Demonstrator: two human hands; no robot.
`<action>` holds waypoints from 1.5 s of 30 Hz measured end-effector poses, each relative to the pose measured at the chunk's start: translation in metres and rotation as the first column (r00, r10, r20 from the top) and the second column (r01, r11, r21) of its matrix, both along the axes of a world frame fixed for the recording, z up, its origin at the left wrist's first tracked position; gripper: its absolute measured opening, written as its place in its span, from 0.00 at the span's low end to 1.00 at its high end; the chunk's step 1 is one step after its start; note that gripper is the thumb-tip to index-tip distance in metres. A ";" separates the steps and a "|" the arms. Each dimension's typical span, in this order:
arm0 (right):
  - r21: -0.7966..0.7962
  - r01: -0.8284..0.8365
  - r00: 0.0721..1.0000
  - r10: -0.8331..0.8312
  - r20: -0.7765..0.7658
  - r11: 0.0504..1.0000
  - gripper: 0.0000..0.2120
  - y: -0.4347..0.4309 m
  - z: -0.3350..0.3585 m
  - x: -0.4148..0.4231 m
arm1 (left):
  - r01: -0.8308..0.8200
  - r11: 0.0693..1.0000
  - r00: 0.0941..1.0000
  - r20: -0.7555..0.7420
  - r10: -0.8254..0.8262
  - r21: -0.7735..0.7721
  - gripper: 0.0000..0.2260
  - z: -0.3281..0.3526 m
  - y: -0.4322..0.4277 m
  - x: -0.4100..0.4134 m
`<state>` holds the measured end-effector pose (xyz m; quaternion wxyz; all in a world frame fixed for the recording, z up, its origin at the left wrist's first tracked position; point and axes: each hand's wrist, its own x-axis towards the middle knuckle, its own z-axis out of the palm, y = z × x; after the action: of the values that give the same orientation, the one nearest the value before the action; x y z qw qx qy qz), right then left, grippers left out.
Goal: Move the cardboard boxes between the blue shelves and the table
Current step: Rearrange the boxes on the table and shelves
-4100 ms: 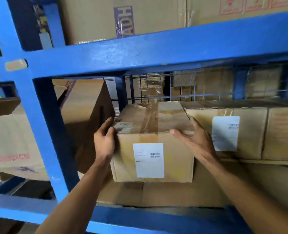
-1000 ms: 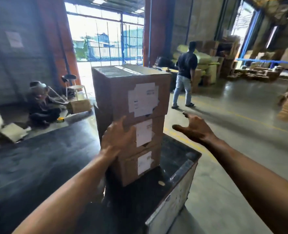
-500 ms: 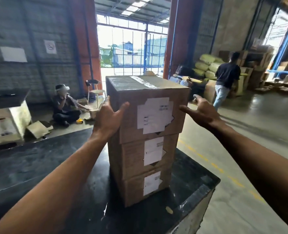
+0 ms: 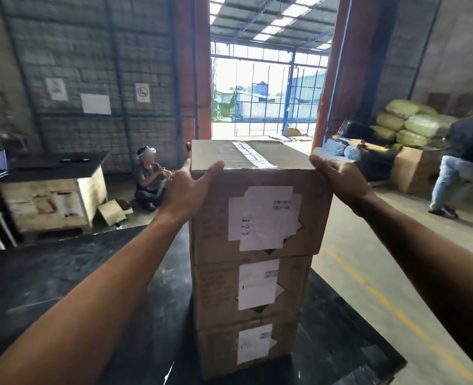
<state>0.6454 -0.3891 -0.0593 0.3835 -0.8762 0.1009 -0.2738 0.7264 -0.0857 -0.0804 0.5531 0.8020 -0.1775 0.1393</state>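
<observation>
Gripping top box (image 4: 260,218) of sealed three-box stack (image 4: 221,290) on table (image 4: 35,273): left hand (image 4: 186,187), right hand (image 4: 341,179).

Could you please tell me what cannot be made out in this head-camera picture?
Head view:
- Label on the top box: print blurred, unreadable.
- Left hand: fingers hidden behind that box's left side.
- Walking person: motion-blurred, cut by the right edge.
- Wall signs: too small to read.
</observation>
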 end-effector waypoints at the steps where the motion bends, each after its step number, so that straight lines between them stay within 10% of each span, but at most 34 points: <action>1: 0.044 -0.026 1.000 0.027 -0.009 0.999 0.36 -0.001 0.002 0.005 | 0.011 1.000 1.000 -0.003 -0.011 -0.019 0.45 0.001 -0.002 0.001; 4: 0.173 -0.107 0.993 0.114 -0.032 0.979 0.24 -0.006 0.004 0.012 | 0.058 0.993 0.997 -0.040 -0.062 -0.103 0.35 -0.001 -0.007 0.003; 14: 0.235 -0.056 0.989 0.021 0.148 0.970 0.52 -0.007 -0.011 0.008 | 0.005 0.975 1.000 0.010 -0.002 -0.224 0.34 -0.008 -0.026 0.001; 27: 0.289 0.226 0.913 -0.306 0.269 0.930 0.41 -0.025 0.014 -0.104 | 0.381 0.849 0.922 0.089 -0.376 -0.367 0.38 0.023 -0.082 -0.023; 34: 0.278 0.578 0.745 -0.635 0.205 0.768 0.45 -0.012 0.000 -0.268 | 0.717 0.596 0.651 0.042 -0.758 -0.362 0.22 -0.002 -0.163 -0.095; 45: 0.215 0.967 0.112 -0.986 0.124 0.137 0.48 0.108 -0.011 -0.531 | 0.907 0.024 -0.001 -0.059 -0.998 -0.420 0.32 -0.042 -0.235 -0.320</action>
<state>0.1139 -0.2811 -0.0706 0.1530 -0.5385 0.6153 -0.5550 0.4063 -0.3207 -0.1223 0.6159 0.3862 -0.5596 -0.3980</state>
